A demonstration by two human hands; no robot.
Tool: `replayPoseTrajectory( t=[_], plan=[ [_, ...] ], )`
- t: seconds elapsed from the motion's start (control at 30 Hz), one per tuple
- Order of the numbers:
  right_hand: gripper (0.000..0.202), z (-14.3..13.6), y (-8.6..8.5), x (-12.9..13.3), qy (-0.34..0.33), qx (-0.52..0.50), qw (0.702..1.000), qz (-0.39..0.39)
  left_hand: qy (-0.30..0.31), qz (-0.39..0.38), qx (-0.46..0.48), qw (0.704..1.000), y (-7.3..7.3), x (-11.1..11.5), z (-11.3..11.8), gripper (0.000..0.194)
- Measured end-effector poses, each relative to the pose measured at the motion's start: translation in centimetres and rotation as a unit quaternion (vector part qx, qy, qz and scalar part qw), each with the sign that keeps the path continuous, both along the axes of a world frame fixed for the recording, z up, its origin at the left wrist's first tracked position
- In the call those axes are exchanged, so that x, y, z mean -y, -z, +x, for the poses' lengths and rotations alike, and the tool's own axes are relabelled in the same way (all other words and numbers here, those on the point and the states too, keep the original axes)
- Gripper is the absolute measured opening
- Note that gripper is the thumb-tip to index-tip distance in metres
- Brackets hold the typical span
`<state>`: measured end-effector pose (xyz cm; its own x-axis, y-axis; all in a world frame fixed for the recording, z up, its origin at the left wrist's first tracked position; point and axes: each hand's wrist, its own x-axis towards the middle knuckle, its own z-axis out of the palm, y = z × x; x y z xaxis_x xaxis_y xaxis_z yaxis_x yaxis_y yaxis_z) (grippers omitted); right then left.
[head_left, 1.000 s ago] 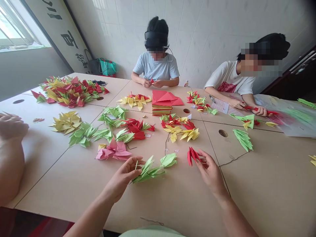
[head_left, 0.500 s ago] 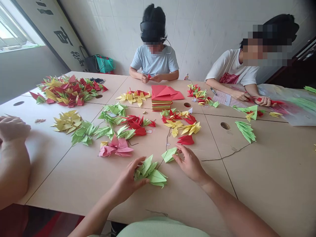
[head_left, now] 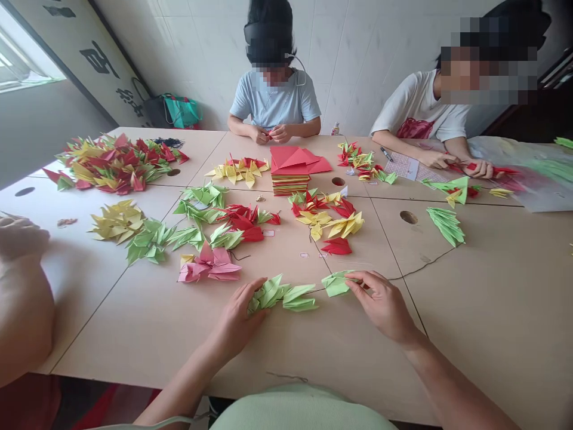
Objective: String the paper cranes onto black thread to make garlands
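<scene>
My left hand (head_left: 239,316) is curled round the left end of a bunch of green folded-paper cranes (head_left: 275,294) on the table near me. My right hand (head_left: 382,304) pinches a single green paper crane (head_left: 335,284), a little to the right and apart from the bunch. A dark thread seems to run between the bunch and this crane. Beyond my right hand lies a red paper crane (head_left: 337,246). Pink folded cranes (head_left: 212,264) rest past my left hand.
A big pile of mixed cranes (head_left: 119,164) is at the far left. A stack of coloured paper (head_left: 290,182) stands mid-table. A thread (head_left: 425,267) trails to green cranes (head_left: 445,226) at right. Two people fold and handle red paper opposite; another person's arm (head_left: 24,298) rests at left.
My right hand has moved right with its green crane, widening the distance to the bunch. The bunch at my left hand has spread out to the right. The view has shifted slightly.
</scene>
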<state>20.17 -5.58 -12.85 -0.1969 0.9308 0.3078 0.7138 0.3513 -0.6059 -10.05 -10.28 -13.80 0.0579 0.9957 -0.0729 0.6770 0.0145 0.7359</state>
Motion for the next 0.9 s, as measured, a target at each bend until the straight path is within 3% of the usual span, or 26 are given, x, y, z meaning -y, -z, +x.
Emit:
replayPoseTrajectory(
  t=[0.17, 0.27, 0.33, 0.5, 0.57, 0.7, 0.9],
  plan=[
    [0.02, 2.2, 0.7, 0.3, 0.045, 0.027, 0.999, 0.011, 0.0, -0.014, 0.06, 0.998, 0.0, -0.7, 0.5, 0.049],
    [0.023, 2.1, 0.5, -0.1, 0.045, 0.042, 0.998, 0.03, -0.008, -0.034, 0.113, 0.993, 0.2, -0.8, 0.6, 0.05],
    [0.027, 1.1, -0.2, -0.3, 0.006, 0.066, 0.997, 0.046, -0.014, -0.047, 0.145, 0.988, 0.4, -0.8, 0.6, 0.052],
    [0.055, -3.8, -1.5, -0.1, -0.208, 0.166, 0.962, 0.055, -0.011, -0.064, 0.186, 0.98, 0.5, -0.6, 0.7, 0.054],
    [0.048, -5.3, -1.3, 0.2, -0.249, 0.178, 0.952, 0.027, -0.015, -0.074, 0.204, 0.976, 0.4, -0.5, 0.7, 0.054],
    [0.009, -5.9, -0.5, 0.4, -0.254, 0.17, 0.952, -0.022, -0.029, -0.092, 0.248, 0.964, 0.2, -0.4, 0.7, 0.054],
    [0.022, -3.3, -0.4, 0.0, -0.213, 0.154, 0.965, -0.003, -0.012, -0.099, 0.331, 0.938, 0.4, -0.9, 0.8, 0.058]
  ],
)
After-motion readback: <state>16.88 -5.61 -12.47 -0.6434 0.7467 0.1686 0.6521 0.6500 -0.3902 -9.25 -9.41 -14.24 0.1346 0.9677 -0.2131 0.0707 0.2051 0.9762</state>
